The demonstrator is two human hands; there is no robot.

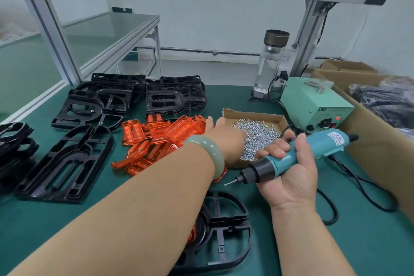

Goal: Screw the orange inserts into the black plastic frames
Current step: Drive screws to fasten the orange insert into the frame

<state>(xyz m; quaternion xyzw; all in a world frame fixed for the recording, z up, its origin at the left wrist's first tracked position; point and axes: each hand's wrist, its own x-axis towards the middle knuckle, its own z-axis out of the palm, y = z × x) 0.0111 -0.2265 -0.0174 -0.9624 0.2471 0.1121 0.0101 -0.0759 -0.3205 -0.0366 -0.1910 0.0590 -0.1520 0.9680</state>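
Orange inserts (156, 139), translucent and heaped, lie just beneath our left hand (221, 139), whose fingers we cannot tell as curled or straight. Our right hand (289, 170) grips the blue screwdriver (313, 143); one black frame (224, 231) lies flat between our forearms.

orange inserts (161, 141), black frames (67, 163), teal screwdriver (298, 154), green mat (358, 242)

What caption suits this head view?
Left hand reaches beside the orange inserts and screw box; right hand grips the electric screwdriver.
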